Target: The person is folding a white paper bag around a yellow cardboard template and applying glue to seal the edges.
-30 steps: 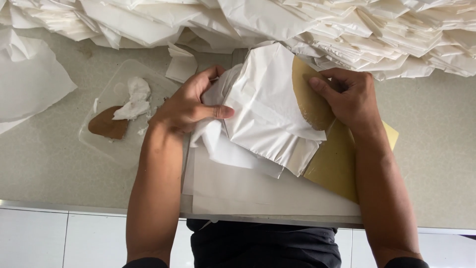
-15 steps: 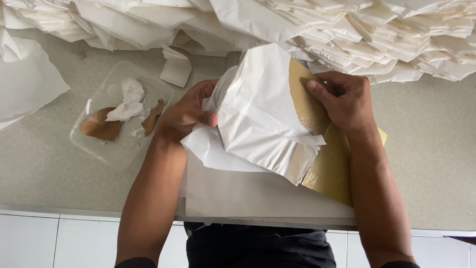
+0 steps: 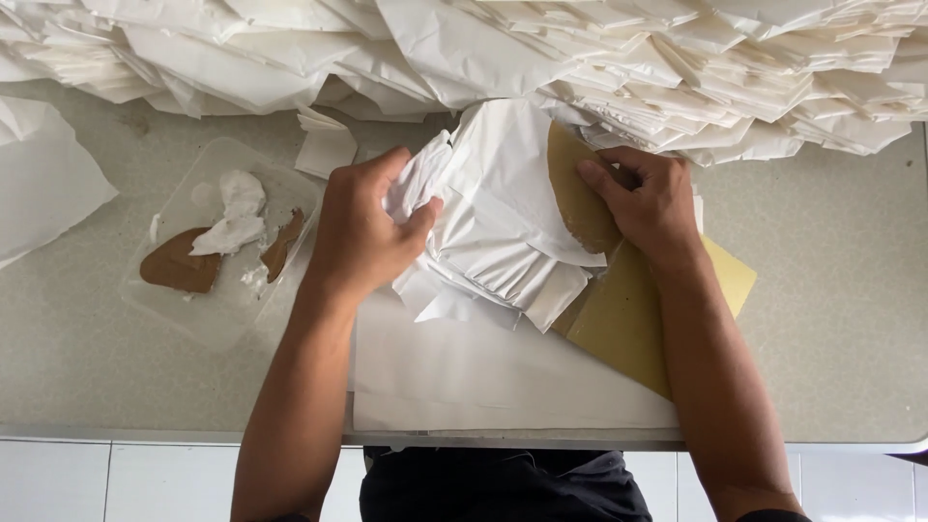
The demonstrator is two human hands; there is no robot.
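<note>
Moved since the earlier frame: the left hand (image 3: pixel 362 232) had shifted from a flat press on the white paper to a pinch, its fingers curled shut over a bunched corner of the folded white sheets (image 3: pixel 503 217); the bundle had turned slightly toward the body. The work looked to have gone from smoothing to gathering or folding the edge.

Right hand (image 3: pixel 643 198): fingertips bent and pressed down on the curved brown card (image 3: pixel 575 188), pinning it against the white sheets; nothing lifted, no full grip shown.

Folded white sheets: lay mid-table between the two hands, on top of a flat white sheet (image 3: pixel 483 377) and partly over a yellow-brown board (image 3: pixel 638 319).

Around: a large heap of folded white paper (image 3: pixel 580 58) touched the far edge of the bundle and crowded the space behind it. A clear plastic tray (image 3: pixel 184 309) with brown paste and crumpled tissue sat just beside the left wrist. A loose white sheet (image 3: pixel 43 188) lay at far left.
</note>
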